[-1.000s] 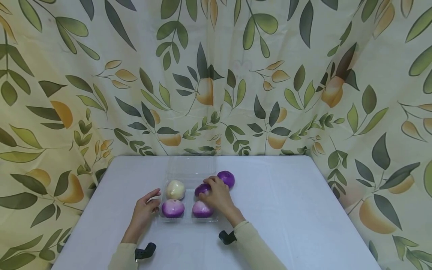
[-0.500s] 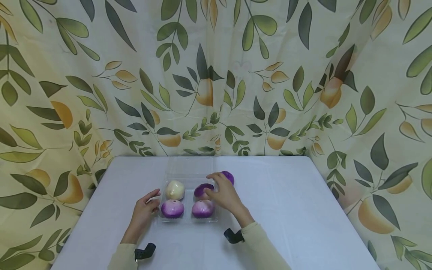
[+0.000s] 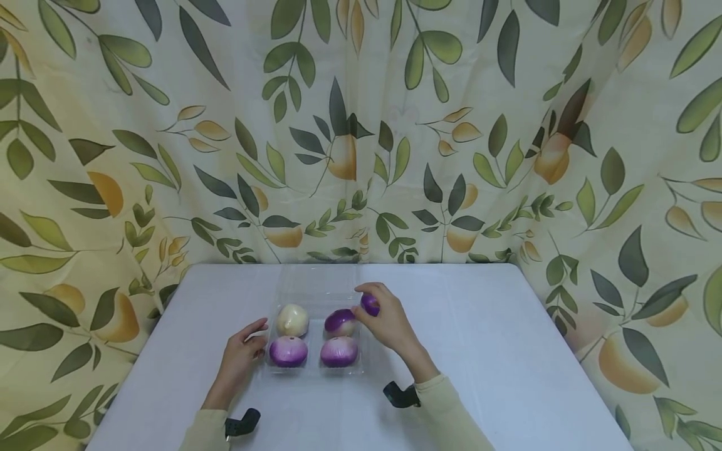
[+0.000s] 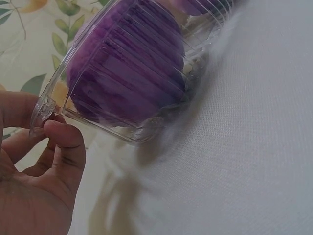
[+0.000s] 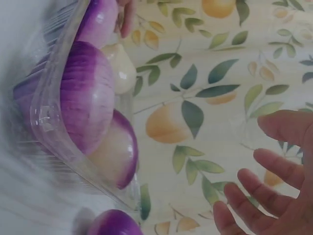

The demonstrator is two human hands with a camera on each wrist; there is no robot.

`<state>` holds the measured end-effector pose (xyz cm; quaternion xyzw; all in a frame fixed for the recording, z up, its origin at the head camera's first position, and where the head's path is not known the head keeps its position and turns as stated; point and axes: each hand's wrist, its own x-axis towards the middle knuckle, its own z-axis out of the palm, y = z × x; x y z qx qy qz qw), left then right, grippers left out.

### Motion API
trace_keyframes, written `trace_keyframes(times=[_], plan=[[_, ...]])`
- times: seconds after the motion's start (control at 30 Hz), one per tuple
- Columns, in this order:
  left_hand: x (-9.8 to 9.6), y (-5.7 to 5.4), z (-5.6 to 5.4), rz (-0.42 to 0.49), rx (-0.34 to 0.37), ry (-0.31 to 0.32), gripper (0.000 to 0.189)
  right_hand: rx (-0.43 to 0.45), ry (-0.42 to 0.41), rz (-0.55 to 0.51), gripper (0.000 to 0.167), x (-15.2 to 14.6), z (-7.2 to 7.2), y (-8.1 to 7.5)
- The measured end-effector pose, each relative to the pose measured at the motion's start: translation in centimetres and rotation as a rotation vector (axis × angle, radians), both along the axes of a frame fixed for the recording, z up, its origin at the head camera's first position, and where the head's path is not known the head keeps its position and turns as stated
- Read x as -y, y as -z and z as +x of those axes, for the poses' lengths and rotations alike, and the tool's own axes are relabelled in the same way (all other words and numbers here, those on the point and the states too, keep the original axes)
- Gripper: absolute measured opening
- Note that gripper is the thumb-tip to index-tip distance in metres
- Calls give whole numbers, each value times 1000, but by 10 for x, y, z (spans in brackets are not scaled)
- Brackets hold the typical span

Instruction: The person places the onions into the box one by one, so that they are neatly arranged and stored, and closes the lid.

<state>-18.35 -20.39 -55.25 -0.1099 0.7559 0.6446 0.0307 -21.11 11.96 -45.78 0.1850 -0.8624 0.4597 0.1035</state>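
A clear plastic clamshell container (image 3: pixel 314 344) lies on the table with its lid folded back. It holds a pale onion (image 3: pixel 292 321) at back left, a purple onion (image 3: pixel 288 352) at front left, another purple onion (image 3: pixel 339 352) at front right and a purple-and-white onion (image 3: pixel 341 321) at back right. My left hand (image 3: pixel 239 357) pinches the container's left rim between thumb and finger, as the left wrist view shows. Over a loose dark purple onion (image 3: pixel 370 304) beside the container's right side hovers my right hand (image 3: pixel 389 322), fingers spread and apart from the onion in the right wrist view.
A white table (image 3: pixel 479 351) carries everything. Behind and at both sides hangs a leaf-and-fruit patterned curtain (image 3: pixel 406 156). The upright, folded-back lid (image 3: pixel 318 279) stretches toward the table's far edge. Each wrist wears a black camera mount (image 3: pixel 402 394).
My right hand has left the back-right onion in the container and moved right, to the loose onion. That back-right onion tilts slightly differently. My left hand stays at the rim.
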Motion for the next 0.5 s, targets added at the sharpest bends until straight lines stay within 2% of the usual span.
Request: trace_keyframes(times=[0.3, 0.5], plan=[[0, 1, 0, 15, 1, 11, 48, -25, 69, -91, 34, -18, -5, 3], [0, 1, -2, 5, 11, 6, 49, -25, 118, -87, 35, -30, -13, 9]])
